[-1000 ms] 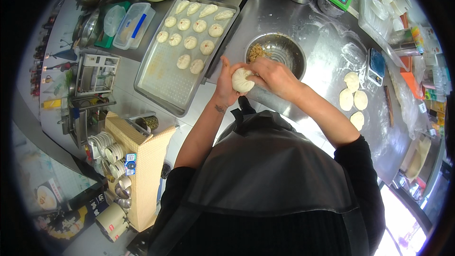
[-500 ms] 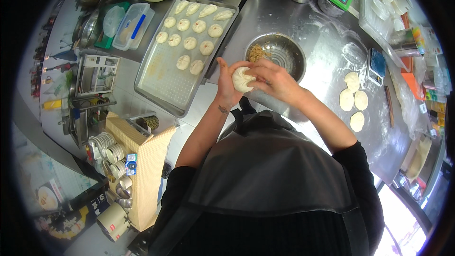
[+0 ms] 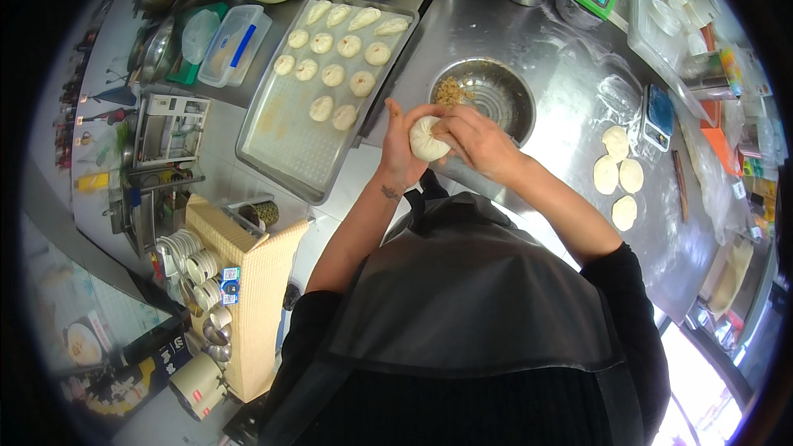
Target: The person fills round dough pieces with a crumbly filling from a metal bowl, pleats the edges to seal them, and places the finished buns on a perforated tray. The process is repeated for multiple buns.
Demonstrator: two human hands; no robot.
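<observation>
Since the earlier frame, the fingers of the right hand [image 3: 479, 143] have drawn closer together on the dough bun [image 3: 424, 145]. The left hand [image 3: 398, 145] cups the bun, while the right one pinches its pleats, both on the person's side of the steel bowl [image 3: 508, 92]. Filling [image 3: 452, 92] lies inside the bowl; left of it a tray [image 3: 277, 149] bears shaped buns [image 3: 333, 75], and right of it are flat dough rounds [image 3: 605, 174] on the counter [image 3: 570, 91].
</observation>
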